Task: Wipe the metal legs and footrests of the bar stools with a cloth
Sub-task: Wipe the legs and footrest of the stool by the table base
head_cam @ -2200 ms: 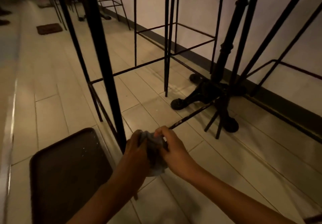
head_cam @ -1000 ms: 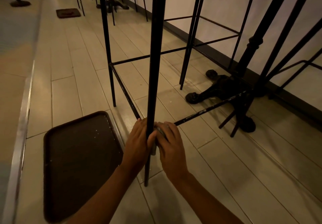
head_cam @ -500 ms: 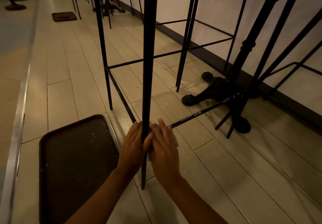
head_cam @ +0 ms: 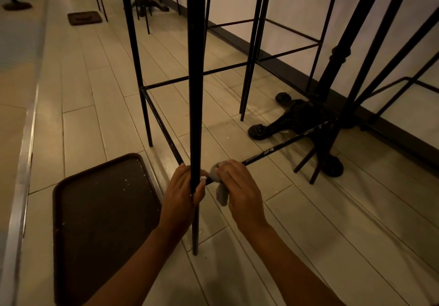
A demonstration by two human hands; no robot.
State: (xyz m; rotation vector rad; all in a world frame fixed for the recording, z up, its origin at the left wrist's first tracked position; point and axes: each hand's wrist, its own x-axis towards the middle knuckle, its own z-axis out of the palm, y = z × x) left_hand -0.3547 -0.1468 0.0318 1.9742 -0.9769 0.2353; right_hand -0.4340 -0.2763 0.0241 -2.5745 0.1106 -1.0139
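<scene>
Stool leg [head_cam: 196,91] stands dead centre, left hand [head_cam: 181,195] gripping it low. At 3 o'clock, right hand [head_cam: 240,192] pinches cloth [head_cam: 219,184] around footrest [head_cam: 280,147]; best to slide outward with firm, even pressure.

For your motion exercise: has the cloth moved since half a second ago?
Yes. The cloth has shifted from the near leg rightward onto the footrest bar.

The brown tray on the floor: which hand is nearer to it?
Left. The left hand grips the stool leg just right of the tray; the right hand, holding the cloth, is farther right, beyond that leg.
</scene>
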